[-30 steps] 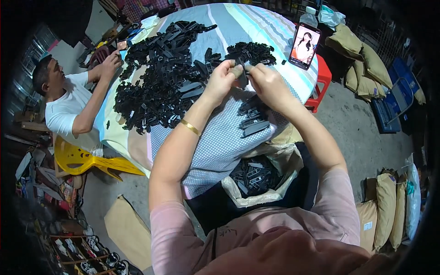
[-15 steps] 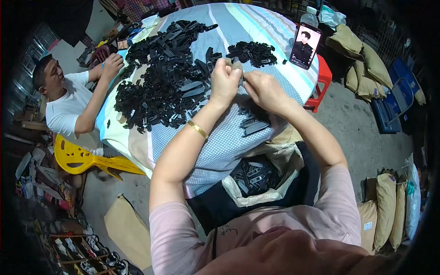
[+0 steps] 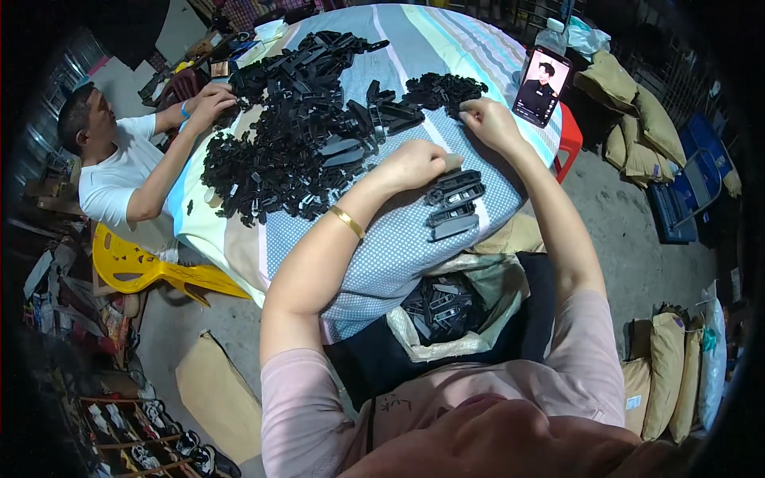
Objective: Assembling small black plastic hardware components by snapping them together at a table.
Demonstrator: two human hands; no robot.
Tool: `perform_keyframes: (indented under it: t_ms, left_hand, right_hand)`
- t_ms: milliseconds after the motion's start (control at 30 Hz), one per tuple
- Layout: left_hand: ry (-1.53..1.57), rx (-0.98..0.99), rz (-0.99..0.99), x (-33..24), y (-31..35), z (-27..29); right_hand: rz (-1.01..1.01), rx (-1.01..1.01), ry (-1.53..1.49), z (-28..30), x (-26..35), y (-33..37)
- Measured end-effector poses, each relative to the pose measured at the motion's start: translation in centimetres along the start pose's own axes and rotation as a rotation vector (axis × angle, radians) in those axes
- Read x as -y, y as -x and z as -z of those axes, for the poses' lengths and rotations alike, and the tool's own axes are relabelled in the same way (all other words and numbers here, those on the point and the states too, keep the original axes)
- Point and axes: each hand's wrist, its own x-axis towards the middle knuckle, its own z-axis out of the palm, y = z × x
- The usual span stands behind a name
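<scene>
My left hand is closed, its fingers curled down at the far end of a short row of long black plastic parts. It appears to grip one of these parts, mostly hidden beneath the fingers. A pale covering shows on one fingertip. Beyond it, my right hand has its fingers pinched together at the near edge of a pile of small black plastic pieces. Anything in that pinch is too small to make out. Several larger black parts lie between the two piles.
A big heap of black pieces covers the table's left side, where a co-worker handles pieces. An open sack of black parts sits at my lap. A phone and bottle stand far right. Stuffed sacks line the right.
My hands, together over the table before, have parted: the left came nearer to the row of parts, the right went to the small pile. The co-worker's two hands have come together.
</scene>
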Motion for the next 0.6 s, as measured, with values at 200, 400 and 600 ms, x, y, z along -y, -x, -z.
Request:
perform_keyframes:
  t_ms: [200, 400, 600]
  left_hand:
    - [-0.595, -0.626, -0.172, 2.4, -1.1, 0.6]
    - [-0.791, -0.552, -0.087, 4.1, -2.9, 0.3]
    - [-0.779, -0.606, -0.163, 5.4, -3.6, 0.4]
  right_hand:
    - [0.057, -0.089, 0.237, -2.2, 1.3, 0.0]
    - [0.234, -0.102, 0.067, -2.4, 2.8, 1.0]
    - [0.077, -0.046, -0.301, -2.3, 2.8, 0.6]
